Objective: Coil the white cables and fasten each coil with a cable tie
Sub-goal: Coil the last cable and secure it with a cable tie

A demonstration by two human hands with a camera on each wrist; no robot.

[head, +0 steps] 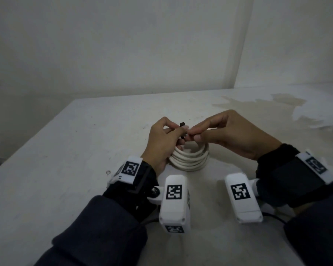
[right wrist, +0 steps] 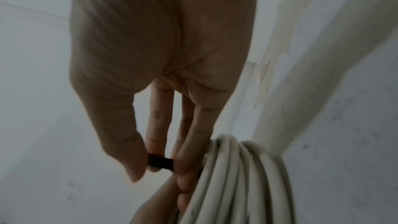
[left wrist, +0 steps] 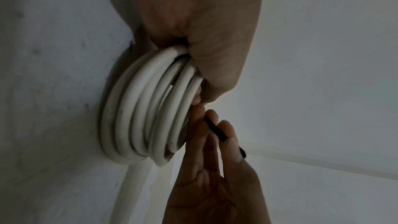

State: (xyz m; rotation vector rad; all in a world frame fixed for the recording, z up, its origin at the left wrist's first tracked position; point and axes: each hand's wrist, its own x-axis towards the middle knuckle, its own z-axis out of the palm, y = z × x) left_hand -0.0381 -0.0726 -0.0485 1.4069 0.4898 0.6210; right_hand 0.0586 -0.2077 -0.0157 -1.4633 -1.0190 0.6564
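Note:
A white cable coil (head: 189,158) stands on edge on the white table (head: 65,160), near the middle. My left hand (head: 173,129) grips the coil's top left, its fingers curled round the turns (left wrist: 146,108). A black cable tie (head: 182,131) crosses the top of the coil between both hands. My right hand (head: 192,131) pinches the tie (right wrist: 160,161) between thumb and fingers, right beside the coil (right wrist: 237,176). In the left wrist view the tie (left wrist: 215,129) lies across the right hand's fingers (left wrist: 231,144). How far the tie wraps round the coil is hidden.
A straight stretch of white cable (left wrist: 133,185) leads away from the coil along the table. A stained, peeling patch (head: 277,106) marks the table's far right. Walls close off the back and right. The table's left edge (head: 27,139) runs diagonally.

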